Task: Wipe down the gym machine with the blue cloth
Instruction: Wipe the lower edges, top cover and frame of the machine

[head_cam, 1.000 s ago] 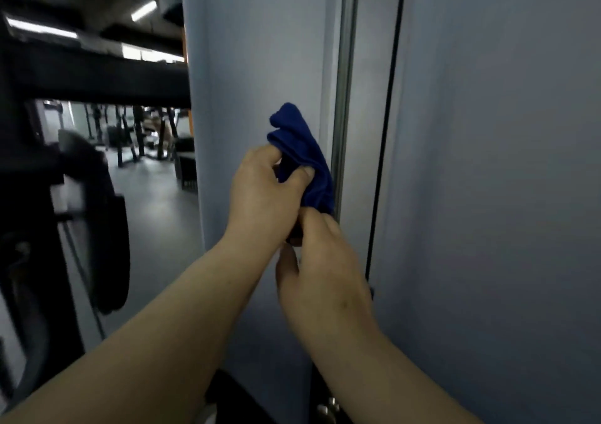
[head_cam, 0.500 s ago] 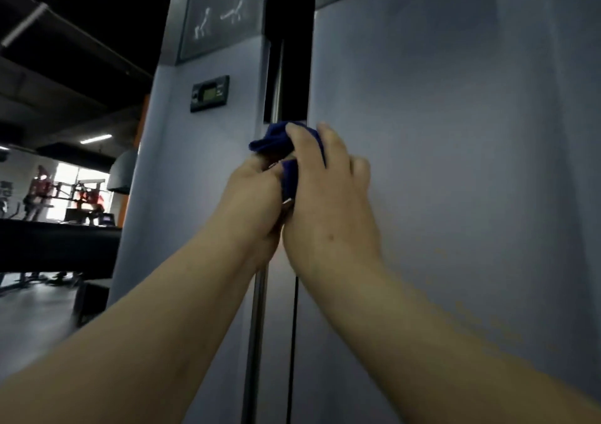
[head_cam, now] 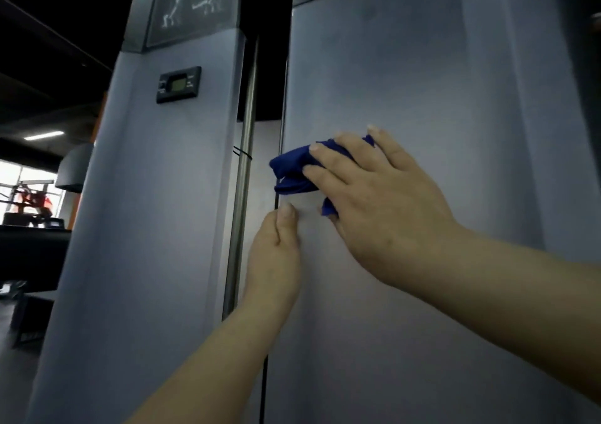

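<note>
The gym machine's grey shroud (head_cam: 406, 75) fills most of the view, split by a tall dark slot with a steel guide rod (head_cam: 244, 170). The bunched blue cloth (head_cam: 294, 171) is pressed flat against the right panel beside the slot, under my right hand (head_cam: 377, 202), whose fingers are spread over it. My left hand (head_cam: 276, 254) sits just below the cloth at the slot's edge, fingers together and pointing up, holding nothing.
A small black display (head_cam: 178, 84) is mounted on the left panel, with exercise pictograms (head_cam: 192, 9) above it. A black cable (head_cam: 264, 375) runs down the slot. Other gym equipment (head_cam: 31, 225) stands in the dim hall at far left.
Both hands held the cloth together at the slot; now my left hand has let go and dropped lower, while my right hand has carried the cloth onto the right panel.
</note>
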Available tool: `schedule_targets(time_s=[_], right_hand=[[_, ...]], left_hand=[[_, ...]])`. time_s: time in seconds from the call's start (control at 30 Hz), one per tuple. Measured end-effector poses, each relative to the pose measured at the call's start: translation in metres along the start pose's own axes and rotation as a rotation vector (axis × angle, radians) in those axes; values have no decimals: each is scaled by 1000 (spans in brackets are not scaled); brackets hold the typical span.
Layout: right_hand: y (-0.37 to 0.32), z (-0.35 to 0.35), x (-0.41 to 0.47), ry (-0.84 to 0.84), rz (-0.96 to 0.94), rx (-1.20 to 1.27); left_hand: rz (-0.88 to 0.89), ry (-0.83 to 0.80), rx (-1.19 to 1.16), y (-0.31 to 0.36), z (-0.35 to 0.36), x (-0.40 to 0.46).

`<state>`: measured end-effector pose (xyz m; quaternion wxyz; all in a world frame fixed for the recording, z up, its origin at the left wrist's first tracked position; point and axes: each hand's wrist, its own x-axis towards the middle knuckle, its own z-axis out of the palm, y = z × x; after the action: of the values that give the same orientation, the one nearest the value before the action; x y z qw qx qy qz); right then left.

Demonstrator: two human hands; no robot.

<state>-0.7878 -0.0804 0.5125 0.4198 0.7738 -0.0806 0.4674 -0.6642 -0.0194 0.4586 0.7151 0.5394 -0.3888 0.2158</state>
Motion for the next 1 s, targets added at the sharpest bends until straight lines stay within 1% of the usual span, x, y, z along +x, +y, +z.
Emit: schedule_targets(time_s=[0.03,0.1,0.17,0.23,0.3,0.33,0.37,0.47,0.5,0.53,0.63,0.67,0.7,0.77,0.8,0.83,0.87,0.97,1.0], right_hand=[[-2,-1,-4,-11,-8,12],[-6,4,-16,-5,-38,27],[-1,13,-27,72,-76,10],[16,16,-28,107,-17,-68],[23,6,-21,119,65,-60],[21,5,-20,133,66,-43],[14,8,-24,135,32,-19],[-12,21,-41,117,-187,29],[-13,22,-43,117,-209,20],[-10,21,-41,124,-178,11],[2,14,-28,103,24,-17],[1,15,-29,84,30,-24],[-2,17,-35,79,-21,-34],[-9,21,-55,50,-190,-55],[-11,21,-64,31,-239,-64],[-9,20,-69,25,-241,-70],[-3,19,-71,44,-196,-71],[20,14,-68,115,55,-62],[21,15,-70,117,84,-64]], left_hand=[[18,17,0,-1,1,-1],[40,-4,-19,-1,-1,-1],[24,-67,-37,-3,-7,2],[-38,-134,-95,-4,-16,2],[-136,-199,-192,-7,-26,-3],[-178,-228,-235,-11,-30,-7],[-209,-250,-274,-17,-33,-12],[-268,-273,-321,-29,-41,-26],[-276,-271,-330,-31,-43,-28],[-282,-272,-358,-33,-45,-29],[-360,-281,-407,-33,-49,-32],[-387,-285,-412,-32,-49,-33],[-397,-287,-409,-33,-49,-33],[-415,-269,-389,-32,-46,-32],[-424,-249,-379,-32,-45,-34],[-424,-229,-367,-33,-44,-36],[-409,-208,-345,-36,-43,-40],[-317,-184,-233,-37,-41,-56],[-285,-189,-163,-37,-42,-60]])
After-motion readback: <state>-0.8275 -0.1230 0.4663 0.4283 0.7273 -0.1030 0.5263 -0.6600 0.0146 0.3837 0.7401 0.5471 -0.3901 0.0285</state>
